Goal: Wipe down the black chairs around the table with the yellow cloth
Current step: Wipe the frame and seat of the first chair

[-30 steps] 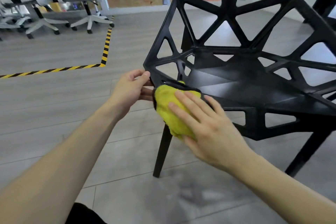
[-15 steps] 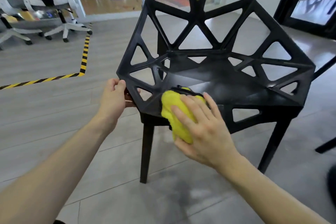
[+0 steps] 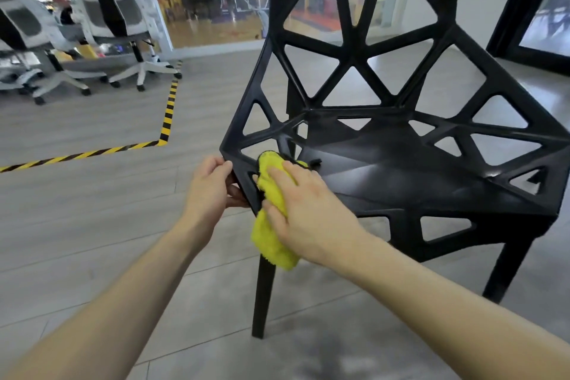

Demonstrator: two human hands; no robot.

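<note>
Right hand (image 3: pixel 308 213) flat on the yellow cloth (image 3: pixel 273 222), fingers (image 3: pixel 279 177) straight & pressing it onto the front-left corner of the black chair (image 3: pixel 401 170); lower half of cloth hangs off the seat edge, above the front leg. Left hand (image 3: pixel 209 187) grips the corner strut, fingers curled round it, steadying the frame. To do this bit well, I'd say: keep palm pressure even, wrap cloth over the rim so top & side get wiped together, push into the triangle cut-outs w/ fingertips. Edges: lots of sharp-angled struts, cloth could snag in the openings. Room: open floor (image 3: pixel 92 225) to the left up to the hazard tape (image 3: pixel 166 120), white office chairs (image 3: pixel 101 40) well apart; seat to the right lies free for long strokes.
</note>
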